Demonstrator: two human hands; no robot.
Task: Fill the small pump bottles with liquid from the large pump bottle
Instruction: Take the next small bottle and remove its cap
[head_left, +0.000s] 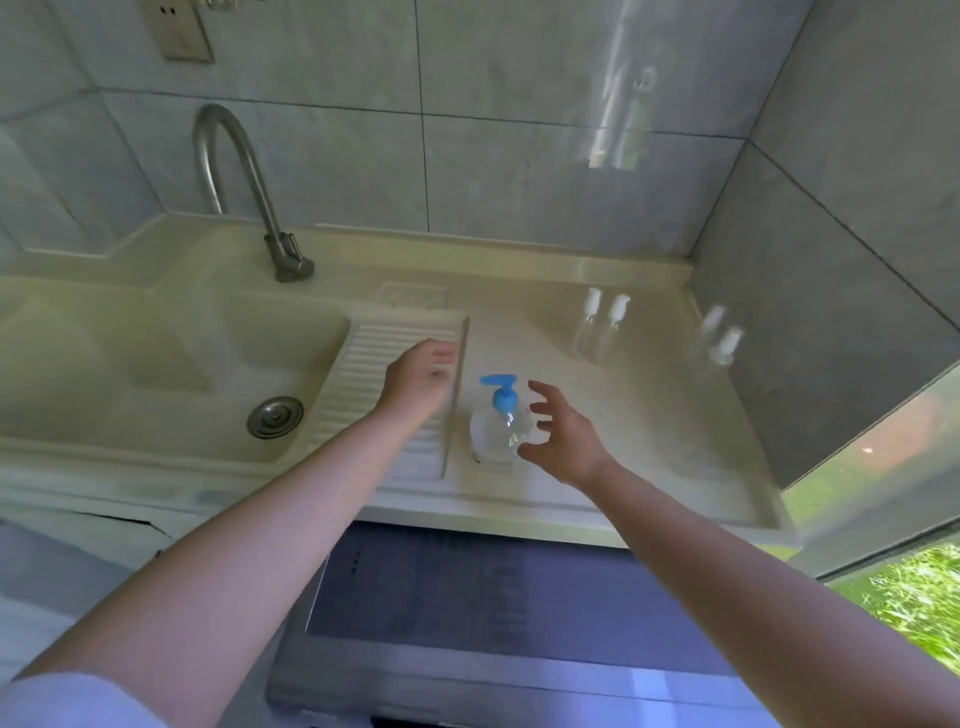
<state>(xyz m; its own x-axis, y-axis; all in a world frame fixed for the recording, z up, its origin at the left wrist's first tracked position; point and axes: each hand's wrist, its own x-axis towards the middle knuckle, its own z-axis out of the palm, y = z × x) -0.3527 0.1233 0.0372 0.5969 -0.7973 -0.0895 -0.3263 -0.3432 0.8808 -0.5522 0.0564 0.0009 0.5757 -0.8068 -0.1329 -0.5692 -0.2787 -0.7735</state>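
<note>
both hands empty: right hand (563, 434) spread beside big bottle (498, 434); left hand (421, 376) loosely curled; bottle probably smooth, slippery, fairly heavy; grip its body.

The large pump bottle (500, 422) stands upright near the counter's (649, 415) front edge, hemmed on both sides — the left hand (420, 382) over the ribbed washboard (363, 374) just beside it, the right hand (563, 434) spread just to its right. Behind it, bare counter runs back to four small pump bottles (605, 325) standing in two pairs near the right wall (810, 312). Leftward, the sink basin (171, 364) lies open under the tall faucet (244, 192) — the only upright obstacle there.
</note>
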